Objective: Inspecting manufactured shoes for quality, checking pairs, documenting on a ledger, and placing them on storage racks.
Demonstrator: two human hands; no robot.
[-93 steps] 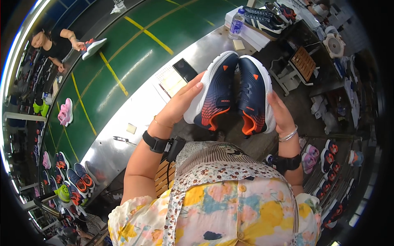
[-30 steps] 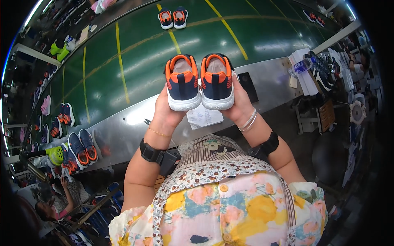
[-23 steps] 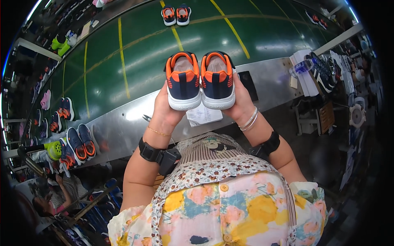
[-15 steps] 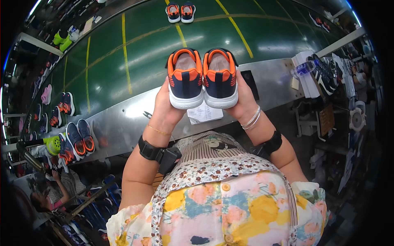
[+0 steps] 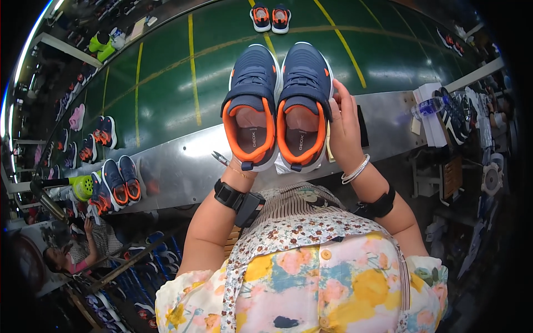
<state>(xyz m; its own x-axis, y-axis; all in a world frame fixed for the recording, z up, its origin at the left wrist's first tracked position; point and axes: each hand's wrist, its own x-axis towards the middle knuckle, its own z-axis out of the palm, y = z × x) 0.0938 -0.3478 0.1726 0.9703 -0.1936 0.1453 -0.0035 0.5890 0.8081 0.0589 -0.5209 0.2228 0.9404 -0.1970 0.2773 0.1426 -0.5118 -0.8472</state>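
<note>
Two navy sneakers with orange collar linings are held side by side above the bench, toes pointing away and insoles facing up. My left hand [image 5: 237, 166] is beneath the left sneaker [image 5: 252, 89]; its fingers are hidden by the shoe, which rests in its grip. My right hand [image 5: 346, 130] holds the right sneaker [image 5: 304, 83] along its outer side, its fingers pressed against the upper near the strap. A pen [image 5: 220, 157] lies beside my left wrist. White paper [image 5: 282, 166] shows partly below the sneakers' heels.
Ahead runs a green conveyor belt [image 5: 166, 94] with yellow lines, carrying another sneaker pair [image 5: 270, 18]. A metal ledge [image 5: 183, 161] edges it. More sneakers [image 5: 119, 180] stand at left, beside a lime-green perforated object [image 5: 82, 188]. A bottle [image 5: 428, 106] lies at right; a person [image 5: 78, 252] sits lower left.
The sneakers have been tipped from showing their heels to showing their tops and insoles. My left hand has gone under its shoe, and my right fingers have come into sight. The view has shifted slightly.
</note>
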